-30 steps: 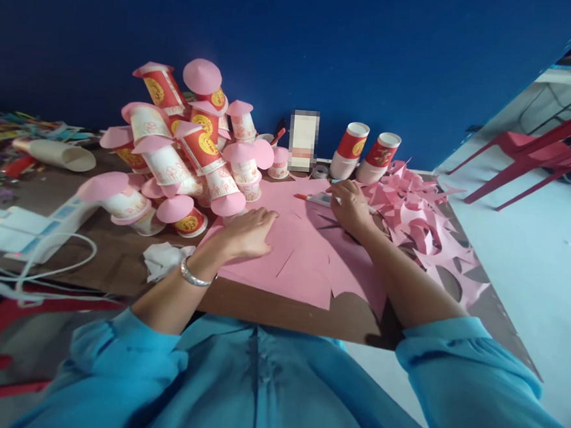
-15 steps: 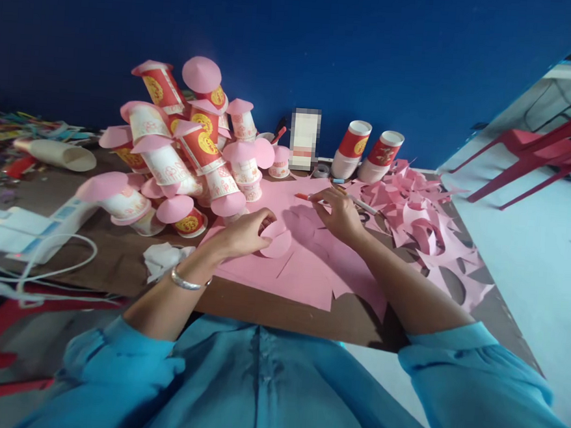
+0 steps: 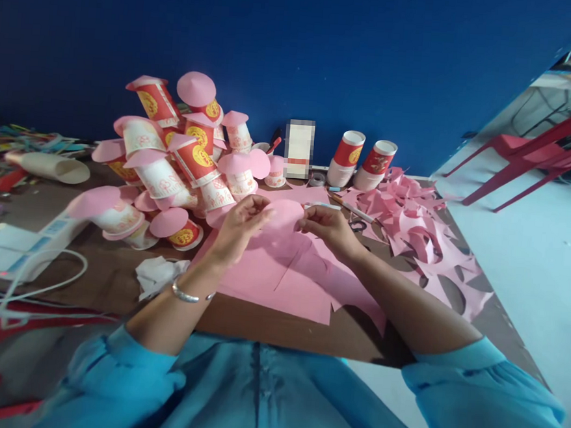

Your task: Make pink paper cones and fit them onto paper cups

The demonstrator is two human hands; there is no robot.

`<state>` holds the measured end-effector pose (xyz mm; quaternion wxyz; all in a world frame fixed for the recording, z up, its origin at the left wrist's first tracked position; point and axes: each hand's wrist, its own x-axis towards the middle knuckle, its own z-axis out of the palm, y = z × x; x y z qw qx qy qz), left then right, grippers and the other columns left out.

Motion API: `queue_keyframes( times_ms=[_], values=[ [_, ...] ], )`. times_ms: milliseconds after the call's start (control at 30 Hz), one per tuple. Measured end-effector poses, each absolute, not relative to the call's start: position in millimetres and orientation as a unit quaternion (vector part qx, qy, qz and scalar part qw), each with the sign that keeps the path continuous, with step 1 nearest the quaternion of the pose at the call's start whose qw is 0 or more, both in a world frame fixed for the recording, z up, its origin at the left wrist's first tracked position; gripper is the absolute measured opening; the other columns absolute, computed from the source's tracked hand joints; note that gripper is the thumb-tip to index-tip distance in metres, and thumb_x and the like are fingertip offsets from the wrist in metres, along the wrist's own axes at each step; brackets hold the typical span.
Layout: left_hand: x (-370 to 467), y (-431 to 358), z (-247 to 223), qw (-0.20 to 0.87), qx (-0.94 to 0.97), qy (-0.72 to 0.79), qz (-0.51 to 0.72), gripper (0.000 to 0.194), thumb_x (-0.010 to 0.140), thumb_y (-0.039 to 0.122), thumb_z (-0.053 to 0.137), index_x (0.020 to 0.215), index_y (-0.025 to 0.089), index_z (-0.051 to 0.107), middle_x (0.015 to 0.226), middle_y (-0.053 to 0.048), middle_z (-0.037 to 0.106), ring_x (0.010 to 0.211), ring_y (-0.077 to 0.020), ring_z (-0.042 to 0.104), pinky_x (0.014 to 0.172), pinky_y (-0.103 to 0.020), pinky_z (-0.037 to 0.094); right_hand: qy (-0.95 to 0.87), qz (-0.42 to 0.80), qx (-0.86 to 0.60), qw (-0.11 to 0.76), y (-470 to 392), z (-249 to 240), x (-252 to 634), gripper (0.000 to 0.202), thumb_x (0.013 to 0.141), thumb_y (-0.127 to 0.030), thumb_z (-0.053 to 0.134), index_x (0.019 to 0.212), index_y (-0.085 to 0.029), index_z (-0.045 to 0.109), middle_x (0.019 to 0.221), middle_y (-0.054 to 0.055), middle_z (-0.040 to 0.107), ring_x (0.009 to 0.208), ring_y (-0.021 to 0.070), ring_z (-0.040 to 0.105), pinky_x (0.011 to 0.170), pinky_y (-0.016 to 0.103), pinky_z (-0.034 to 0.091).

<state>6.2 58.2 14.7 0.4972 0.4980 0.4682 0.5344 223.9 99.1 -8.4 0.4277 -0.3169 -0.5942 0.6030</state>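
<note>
A round pink paper disc is held up between my two hands, over the sheet. My left hand grips its left edge between thumb and fingers, a silver bangle on the wrist. At its right edge, my right hand pinches it between thumb and fingertips. Under both hands lies a large pink paper sheet with a line or cut across it. Just behind my right fingers is a slim whitish pen-like stick, partly hidden.
Left stands a pile of paper cups with pink paper cone tops. Two cup stacks are at the back. Pink scraps cover the right, near scissors. A power strip and crumpled tissue lie left.
The disc has risen off the sheet in my left hand. My right hand has left the orange-tipped pen-like stick and moved to the disc's right edge.
</note>
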Motion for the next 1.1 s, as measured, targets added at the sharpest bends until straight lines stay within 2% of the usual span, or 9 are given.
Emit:
queue_keyframes(
  times_ms=[67,167,433,633,833,1100],
  values=[
    [4,62,15,0.492,0.492,0.481,0.534,0.037,0.076,0.049,0.086,0.088,0.019,0.066,0.073,0.004,0.054,0.063,-0.0090,0.047,0.053,-0.020,0.039,-0.603,0.594,-0.318,0.429,99,-10,224,0.038,0.074,-0.049,0.092,0.079,-0.017,0.072,0.078,0.003,0.073,0.073,0.0137,0.063,0.072,0.030,0.050],
    [2,66,15,0.476,0.495,0.499,0.529,0.032,0.073,0.042,0.087,0.081,0.019,0.066,0.067,0.005,0.050,0.060,-0.0085,0.042,0.050,-0.020,0.035,-0.607,0.581,-0.321,0.437,99,-13,223,0.037,0.077,-0.049,0.090,0.082,-0.018,0.071,0.080,0.003,0.072,0.074,0.0146,0.064,0.072,0.031,0.051],
    [3,70,6,0.451,0.497,0.524,0.525,0.028,0.069,0.041,0.081,0.071,0.019,0.065,0.063,0.004,0.054,0.061,-0.0100,0.046,0.056,-0.023,0.042,-0.650,0.489,-0.312,0.491,98,-22,222,0.032,0.086,-0.052,0.083,0.084,-0.022,0.072,0.089,0.004,0.068,0.088,0.0187,0.064,0.078,0.034,0.054],
    [6,66,3,0.463,0.477,0.536,0.520,0.029,0.072,0.044,0.079,0.073,0.020,0.064,0.065,0.004,0.054,0.060,-0.0103,0.046,0.053,-0.023,0.039,-0.650,0.492,-0.294,0.499,98,-25,222,0.031,0.088,-0.052,0.083,0.086,-0.023,0.073,0.098,0.006,0.070,0.104,0.0230,0.066,0.088,0.038,0.057],
    [11,62,4,0.474,0.506,0.539,0.478,0.025,0.074,0.041,0.078,0.073,0.019,0.066,0.066,0.002,0.057,0.062,-0.0122,0.050,0.053,-0.024,0.039,-0.662,0.475,-0.311,0.489,95,-22,219,0.038,0.088,-0.058,0.081,0.081,-0.023,0.070,0.092,0.005,0.069,0.091,0.0205,0.065,0.079,0.037,0.055],
    [11,59,5,0.482,0.553,0.496,0.464,0.026,0.078,0.042,0.075,0.072,0.019,0.064,0.069,0.001,0.057,0.066,-0.0125,0.048,0.062,-0.026,0.040,-0.648,0.510,-0.358,0.438,91,-19,215,0.050,0.083,-0.066,0.082,0.072,-0.022,0.062,0.084,0.003,0.065,0.080,0.0180,0.056,0.075,0.035,0.048]
  ],
)
